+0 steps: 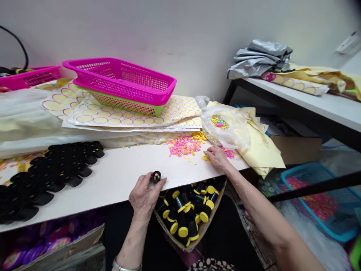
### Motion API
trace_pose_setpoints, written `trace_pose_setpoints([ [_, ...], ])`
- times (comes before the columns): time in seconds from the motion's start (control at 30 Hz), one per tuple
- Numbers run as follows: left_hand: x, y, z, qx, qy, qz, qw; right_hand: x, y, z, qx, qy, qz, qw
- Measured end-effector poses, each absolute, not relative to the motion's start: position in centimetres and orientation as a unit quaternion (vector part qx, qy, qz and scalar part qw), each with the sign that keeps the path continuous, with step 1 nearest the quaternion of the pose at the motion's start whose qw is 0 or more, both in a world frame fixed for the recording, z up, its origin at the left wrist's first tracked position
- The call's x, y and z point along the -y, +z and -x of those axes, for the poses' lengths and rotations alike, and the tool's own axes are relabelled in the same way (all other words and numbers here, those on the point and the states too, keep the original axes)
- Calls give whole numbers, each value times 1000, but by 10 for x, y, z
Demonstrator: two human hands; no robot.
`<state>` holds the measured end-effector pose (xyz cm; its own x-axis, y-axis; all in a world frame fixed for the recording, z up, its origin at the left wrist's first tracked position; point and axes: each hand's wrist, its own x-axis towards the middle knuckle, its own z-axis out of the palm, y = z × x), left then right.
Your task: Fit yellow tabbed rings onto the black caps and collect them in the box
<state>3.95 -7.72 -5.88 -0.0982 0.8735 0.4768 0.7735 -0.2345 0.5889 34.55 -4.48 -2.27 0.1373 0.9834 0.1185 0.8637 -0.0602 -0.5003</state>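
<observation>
My left hand is closed round a small black canister, upright and without a lid, with a few coloured candy pieces showing in its mouth. At the table's right part, my right hand has its fingers pressed together just above a yellow cap. Whether it grips anything is hidden by the fingers. Beyond that hand lie a heap of pink and yellow candies and a small pile of yellow caps. Many black open canisters stand in rows on the left.
Below the table edge, a cardboard box holds black canisters with yellow caps. A pink basket sits in a green one on sticker sheets. A plastic bag of candies lies right, near a side shelf and blue bin.
</observation>
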Motion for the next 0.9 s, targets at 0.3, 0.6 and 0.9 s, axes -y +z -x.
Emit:
trace_pose_setpoints([
  [0.3,86,-50,-39,-597,400,-686,112,65,-11,-294,676,116,666,294],
  [0.6,88,-49,-37,-608,378,-688,119,64,8,-182,816,230,471,246],
  [0.9,88,-48,-32,-598,397,-670,187,57,13,-172,824,225,491,172],
])
